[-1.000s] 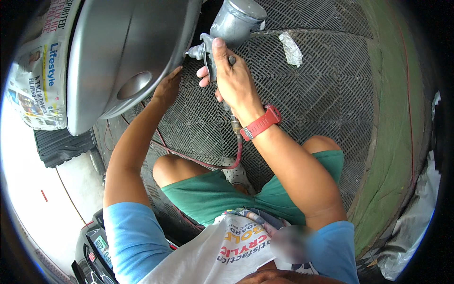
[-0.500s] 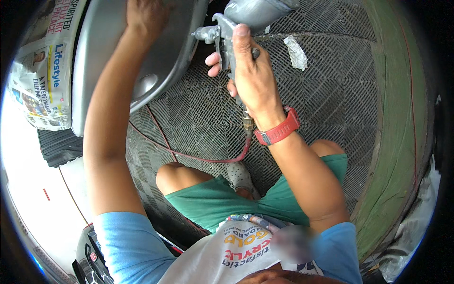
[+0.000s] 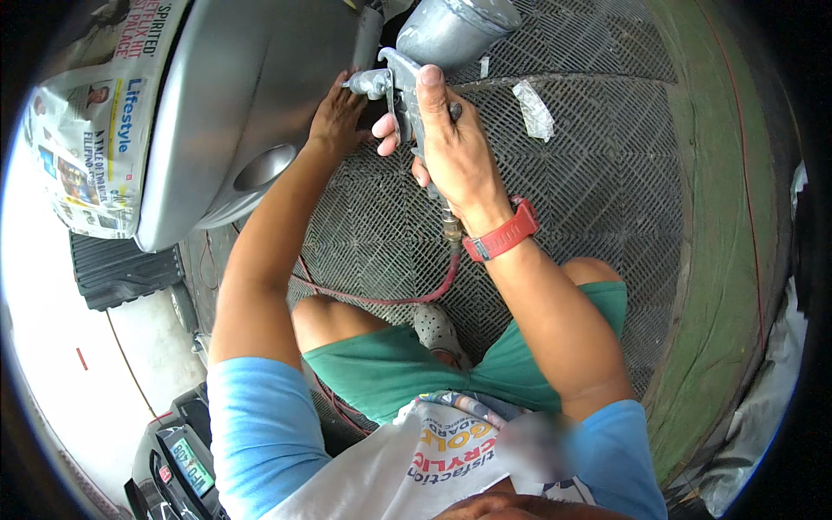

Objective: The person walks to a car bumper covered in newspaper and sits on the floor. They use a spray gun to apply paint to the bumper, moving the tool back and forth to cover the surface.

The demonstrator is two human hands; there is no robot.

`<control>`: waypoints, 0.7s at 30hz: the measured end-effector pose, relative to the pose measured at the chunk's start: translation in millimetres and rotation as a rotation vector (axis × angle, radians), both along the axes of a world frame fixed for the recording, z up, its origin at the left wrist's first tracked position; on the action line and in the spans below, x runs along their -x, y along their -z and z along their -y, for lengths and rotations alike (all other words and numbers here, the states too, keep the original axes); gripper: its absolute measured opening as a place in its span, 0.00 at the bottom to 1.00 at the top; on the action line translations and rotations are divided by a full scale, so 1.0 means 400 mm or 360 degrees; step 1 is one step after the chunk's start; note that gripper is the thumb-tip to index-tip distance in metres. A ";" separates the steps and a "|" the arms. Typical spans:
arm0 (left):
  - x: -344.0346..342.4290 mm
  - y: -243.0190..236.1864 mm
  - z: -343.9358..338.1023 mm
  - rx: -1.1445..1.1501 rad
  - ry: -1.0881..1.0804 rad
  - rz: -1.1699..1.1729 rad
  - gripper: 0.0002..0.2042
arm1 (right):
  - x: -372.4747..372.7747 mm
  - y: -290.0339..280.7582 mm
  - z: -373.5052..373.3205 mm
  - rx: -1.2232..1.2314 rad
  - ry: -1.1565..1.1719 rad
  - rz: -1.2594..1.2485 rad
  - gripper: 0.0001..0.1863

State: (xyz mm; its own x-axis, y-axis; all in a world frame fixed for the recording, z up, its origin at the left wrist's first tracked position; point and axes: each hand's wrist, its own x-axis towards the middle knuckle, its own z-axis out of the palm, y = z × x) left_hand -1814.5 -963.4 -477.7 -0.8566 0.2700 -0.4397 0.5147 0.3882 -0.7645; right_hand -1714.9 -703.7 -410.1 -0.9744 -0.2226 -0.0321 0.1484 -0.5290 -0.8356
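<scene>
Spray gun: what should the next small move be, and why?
Probably ease the left hand away from the nozzle before any spraying: in this view its fingers lie right by the nozzle's tip, at the panel's edge, while the right hand grips the spray gun. The gap in depth is hard to judge.

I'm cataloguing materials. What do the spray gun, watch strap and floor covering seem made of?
Spray gun: probably metal, dull silvery grey, though paint-like smears partly mask it. Watch strap: likely rubber or plastic, matte red, curving around the wrist. Floor covering: perhaps plastic, dark, with moulded-looking ribs.
</scene>
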 end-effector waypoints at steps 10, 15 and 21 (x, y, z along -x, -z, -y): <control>0.140 -0.432 -0.024 -0.0260 0.0296 -0.0688 0.41 | -0.002 -0.019 0.004 -0.0004 -0.0050 -0.0241 0.37; 0.023 -0.331 -0.134 0.0608 0.0265 -0.0589 0.41 | 0.017 0.002 0.005 -0.0146 -0.0016 -0.0288 0.42; -0.178 -0.114 0.039 0.0420 0.0043 -0.0085 0.45 | 0.001 -0.008 0.027 -0.0112 -0.0077 -0.0257 0.39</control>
